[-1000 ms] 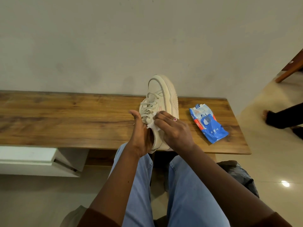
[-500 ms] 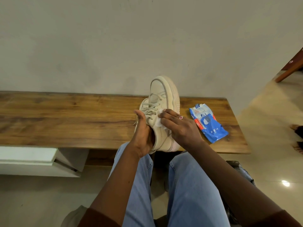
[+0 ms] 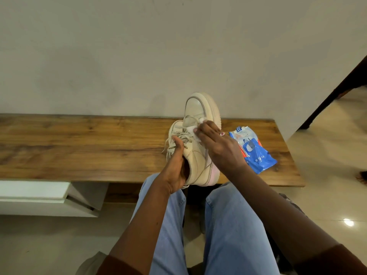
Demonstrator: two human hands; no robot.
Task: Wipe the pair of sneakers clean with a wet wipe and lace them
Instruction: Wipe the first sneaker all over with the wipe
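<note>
Our left hand (image 3: 175,165) grips the cream leather sneaker (image 3: 196,155) from the heel side, its thumb lying up over the beige laces (image 3: 183,135) and its fingers hidden inside the opening. Our right hand (image 3: 220,147) reaches from the right, wrist raised, and with almost straight fingers presses a small white wet wipe (image 3: 191,129) onto the upper beside the laces; we cannot see its thumb. The sneaker stands tilted on the near edge of the long brown wooden bench (image 3: 79,147), toe toward the wall. Just right of it lies a blue plastic pack of wipes (image 3: 258,157)
</note>
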